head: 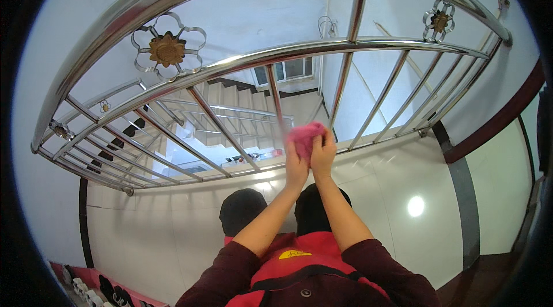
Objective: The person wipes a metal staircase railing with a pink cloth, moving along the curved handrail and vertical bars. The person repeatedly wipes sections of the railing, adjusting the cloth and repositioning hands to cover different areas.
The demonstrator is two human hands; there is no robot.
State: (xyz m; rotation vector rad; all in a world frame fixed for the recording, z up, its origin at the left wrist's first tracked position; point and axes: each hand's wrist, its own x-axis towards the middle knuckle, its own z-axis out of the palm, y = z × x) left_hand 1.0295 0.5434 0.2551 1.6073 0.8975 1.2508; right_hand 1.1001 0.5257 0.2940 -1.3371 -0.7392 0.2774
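Both my hands meet around a pink cloth (305,137), which is bunched up and slightly blurred. My left hand (297,166) grips it from the left side, and my right hand (324,156) closes on it from the right. Just beyond the cloth stands a stainless steel railing (276,58) with upright metal bars. One upright bar (274,95) runs down behind the cloth; whether the cloth touches it I cannot tell. Metal flower ornaments (167,49) with brown centres sit between the railing's upper rails.
Beyond the railing, a staircase (233,104) drops to a lower level. Glossy pale tiles (142,238) cover the floor under me. Several shoes (114,292) stand at the lower left. A dark red door frame (497,121) rises at the right. I wear a red apron (281,270).
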